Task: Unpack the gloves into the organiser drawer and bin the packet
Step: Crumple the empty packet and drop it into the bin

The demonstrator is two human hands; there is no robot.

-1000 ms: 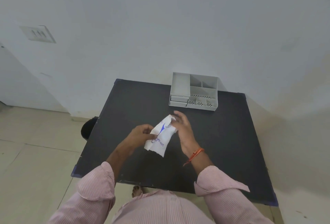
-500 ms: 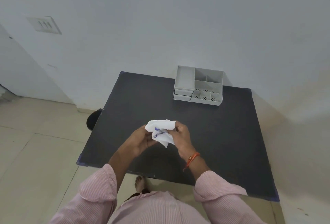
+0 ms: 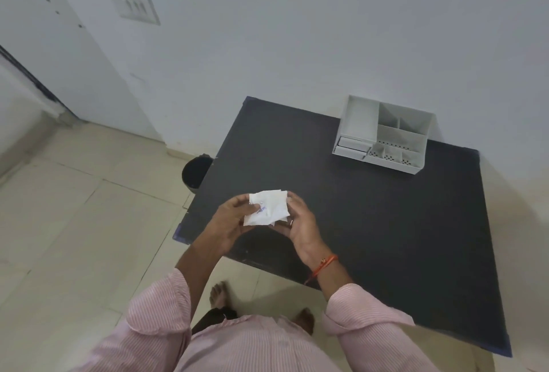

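Note:
A crumpled white packet (image 3: 269,207) with blue print is held between both hands above the front left part of the black table (image 3: 371,223). My left hand (image 3: 231,220) grips its left side with the thumb on top. My right hand (image 3: 297,223) cups it from the right and below. The grey organiser (image 3: 383,134) stands at the table's far edge against the wall, its small drawers at the front left looking closed. A black bin (image 3: 194,171) sits on the floor beside the table's left edge. No gloves are visible.
A white wall runs behind the table, with a switch plate (image 3: 135,8) at the upper left and a door (image 3: 38,45) further left. Beige floor tiles lie to the left. My bare feet (image 3: 218,294) show under the table's near edge.
The packet has been folded and crumpled smaller between both hands. My view has swung left, so the table and organiser sit further right and the bin shows more.

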